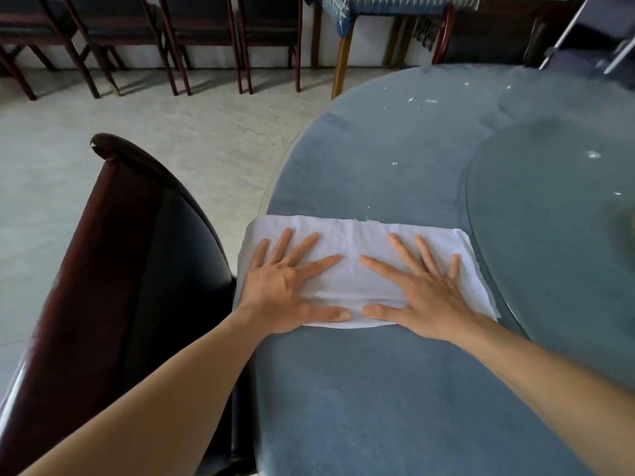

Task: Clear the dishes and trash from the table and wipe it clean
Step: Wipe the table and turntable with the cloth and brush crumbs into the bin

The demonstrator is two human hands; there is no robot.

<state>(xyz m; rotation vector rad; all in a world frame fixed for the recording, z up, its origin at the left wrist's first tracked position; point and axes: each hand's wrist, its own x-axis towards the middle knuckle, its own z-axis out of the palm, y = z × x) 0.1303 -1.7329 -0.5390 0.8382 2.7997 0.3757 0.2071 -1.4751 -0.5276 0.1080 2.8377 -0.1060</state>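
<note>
- My left hand [287, 281] and my right hand [421, 292] both lie flat on the folded white cloth [360, 273], fingers straight and spread, pressing it down rather than gripping it.
- The cloth sits on the near left part of the round table [378, 159], its left end right at the table's edge beside the dark chair [144, 269].
- With open palms I have no hold on the cloth, so if I push too fast it can bunch up or slide out from under my hands.
- White crumbs [421, 100] are scattered over the blue covering on the far side, and one bit lies just at the cloth's far edge; a hard stroke away from me may only spread them further instead of collecting them.
- If I sweep leftward, the crumbs go over the edge onto the floor or the chair seat (more to clean afterwards).
- The covering looks soft and napped, so I judge small scraps may cling to it, and dragging the cloth may wrinkle or shift it.
- The glass turntable [549, 218] on the right carries scraps too; pressing on it could set it spinning under my hand.
- No dishes show in this view, so wiping appears to be what remains.
</note>
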